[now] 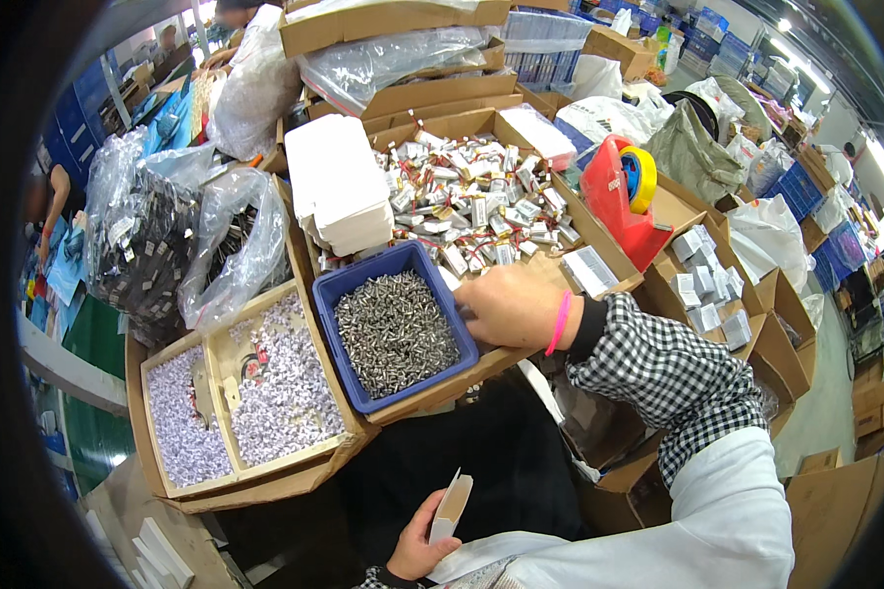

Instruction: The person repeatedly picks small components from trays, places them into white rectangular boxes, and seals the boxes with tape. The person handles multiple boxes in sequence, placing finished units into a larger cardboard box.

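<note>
Low in the view, my left hand (420,542) grips a small white cardboard box (452,507) whose end stands open, with a flap sticking up. My right hand (513,306), with a pink band at the wrist, reaches over the right rim of a blue plastic bin (375,401). Its fingers are curled, and their tips and anything between them are hidden. Small metal screws or pins (393,334) fill the bin. Just beyond the right hand lie many small silvery battery packs (481,211) with red wires, in a cardboard box.
A divided wooden tray (228,432) of small white parts is at the left. White sheets (340,182) are stacked behind the bin. At the right are a red tape dispenser (607,201) and a carton of small white boxes (705,280). Plastic bags (147,240) of dark parts stand far left.
</note>
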`<control>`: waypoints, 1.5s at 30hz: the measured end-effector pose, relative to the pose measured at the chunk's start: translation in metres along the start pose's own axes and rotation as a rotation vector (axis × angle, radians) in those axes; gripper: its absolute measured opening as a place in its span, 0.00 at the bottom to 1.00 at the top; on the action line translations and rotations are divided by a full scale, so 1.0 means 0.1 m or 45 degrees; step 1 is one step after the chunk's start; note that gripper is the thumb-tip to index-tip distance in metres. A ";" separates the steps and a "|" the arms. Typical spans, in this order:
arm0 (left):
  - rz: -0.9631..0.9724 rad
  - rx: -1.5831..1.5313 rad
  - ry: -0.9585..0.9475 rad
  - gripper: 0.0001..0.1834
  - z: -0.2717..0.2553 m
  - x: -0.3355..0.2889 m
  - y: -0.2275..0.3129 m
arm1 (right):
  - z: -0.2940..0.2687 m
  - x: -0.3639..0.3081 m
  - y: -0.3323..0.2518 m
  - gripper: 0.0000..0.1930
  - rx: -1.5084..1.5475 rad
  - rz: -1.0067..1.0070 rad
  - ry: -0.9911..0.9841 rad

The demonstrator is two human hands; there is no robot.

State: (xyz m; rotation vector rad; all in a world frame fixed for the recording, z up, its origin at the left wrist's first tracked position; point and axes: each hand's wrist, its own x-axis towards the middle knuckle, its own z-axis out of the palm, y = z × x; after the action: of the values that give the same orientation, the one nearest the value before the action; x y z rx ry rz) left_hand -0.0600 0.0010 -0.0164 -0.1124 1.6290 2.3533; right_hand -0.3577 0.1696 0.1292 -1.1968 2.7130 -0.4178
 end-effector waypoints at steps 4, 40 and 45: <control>-0.120 0.057 -0.080 0.41 -0.11 0.04 -0.03 | -0.15 -0.07 0.15 0.09 -0.247 0.053 0.064; -0.123 0.001 -0.109 0.45 -0.17 -0.05 -0.09 | -0.37 -0.18 0.37 0.16 0.262 0.237 -0.152; -0.120 -0.138 -0.115 0.49 -0.19 -0.06 -0.04 | -0.33 0.06 0.47 0.14 0.326 0.205 -0.042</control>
State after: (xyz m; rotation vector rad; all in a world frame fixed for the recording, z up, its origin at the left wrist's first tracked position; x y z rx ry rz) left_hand -0.0546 -0.0164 -0.0261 -0.1000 1.4236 2.3395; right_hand -0.4024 0.2020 0.1459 -0.9036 2.6038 -0.6904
